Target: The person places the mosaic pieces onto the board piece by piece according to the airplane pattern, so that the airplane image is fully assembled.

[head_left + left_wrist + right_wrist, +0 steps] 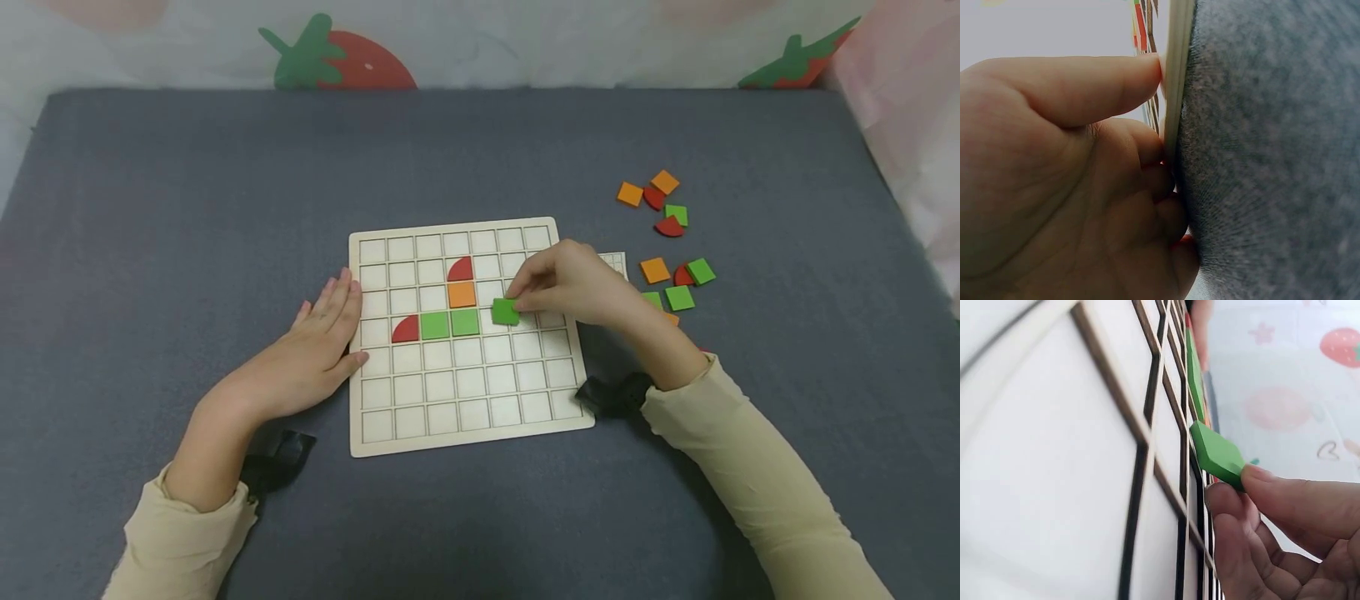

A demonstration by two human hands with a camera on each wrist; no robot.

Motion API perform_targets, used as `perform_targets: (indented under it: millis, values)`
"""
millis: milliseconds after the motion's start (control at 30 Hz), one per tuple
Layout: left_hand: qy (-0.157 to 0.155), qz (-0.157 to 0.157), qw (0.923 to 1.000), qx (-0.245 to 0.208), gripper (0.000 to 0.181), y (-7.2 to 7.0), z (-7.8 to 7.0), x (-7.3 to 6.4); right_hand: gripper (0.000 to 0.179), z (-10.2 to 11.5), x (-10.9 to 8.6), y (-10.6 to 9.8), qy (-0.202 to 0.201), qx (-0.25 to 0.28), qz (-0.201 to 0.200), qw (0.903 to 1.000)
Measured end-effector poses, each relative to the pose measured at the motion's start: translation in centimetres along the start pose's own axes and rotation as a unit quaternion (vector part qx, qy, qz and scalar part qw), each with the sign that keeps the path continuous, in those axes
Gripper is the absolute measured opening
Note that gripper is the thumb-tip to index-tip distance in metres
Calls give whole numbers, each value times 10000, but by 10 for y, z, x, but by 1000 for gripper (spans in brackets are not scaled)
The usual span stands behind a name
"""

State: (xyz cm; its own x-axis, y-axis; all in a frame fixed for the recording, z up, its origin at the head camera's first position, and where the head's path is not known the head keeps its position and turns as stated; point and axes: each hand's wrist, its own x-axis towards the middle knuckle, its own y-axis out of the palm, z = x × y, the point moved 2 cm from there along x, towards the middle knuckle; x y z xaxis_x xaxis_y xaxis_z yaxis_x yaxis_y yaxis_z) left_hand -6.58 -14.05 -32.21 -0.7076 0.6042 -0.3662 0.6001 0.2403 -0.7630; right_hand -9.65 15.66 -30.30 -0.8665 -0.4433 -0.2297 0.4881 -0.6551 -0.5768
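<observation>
My right hand [573,283] pinches a green square tile [506,312] between thumb and fingertips, close over the wooden grid board [472,442]. In the right wrist view the green tile [1219,455] is tilted, one corner toward the grid lines. To its left in the same row lie a green tile [465,322], another green tile [434,325] and a red quarter-circle tile [406,329]. Above the nearer green one sit an orange square tile [461,294] and a red quarter-circle [461,268]. My left hand [311,350] rests at the board's left edge, thumb on the rim, fingers extended.
Loose orange, green and red tiles lie right of the board, among them an orange tile [655,270] and a green tile [679,297]. A small gridded card [613,262] shows partly behind my right hand. Dark grey cloth [187,183] covers the table.
</observation>
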Motion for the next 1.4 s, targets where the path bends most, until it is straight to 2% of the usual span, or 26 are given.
perform_targets:
  millis: [533, 733, 900, 1000, 1200, 1400]
  values:
    - [-2, -27, 10000, 53, 73, -1, -1, 1, 6, 7, 12, 9, -240, -392, 316, 9984]
    - [-17, -39, 10000, 9, 74, 0, 0, 1, 7, 10, 11, 10, -104, -634, 264, 9976]
    - [-11, -30, 10000, 34, 74, 0, -1, 2, 7, 7, 9, 6, -58, -512, 204, 9985]
    - [-11, -17, 10000, 37, 74, 0, -2, 2, 8, 3, 5, -4, 44, -319, 31, 9995]
    - [4, 0, 10000, 6, 73, 0, -3, 3, 13, -13, -14, -37, 603, 172, -725, 9954]
    - [-6, 9, 10000, 44, 73, 0, -3, 4, 20, -30, -36, -66, 888, 63, -1214, 9886]
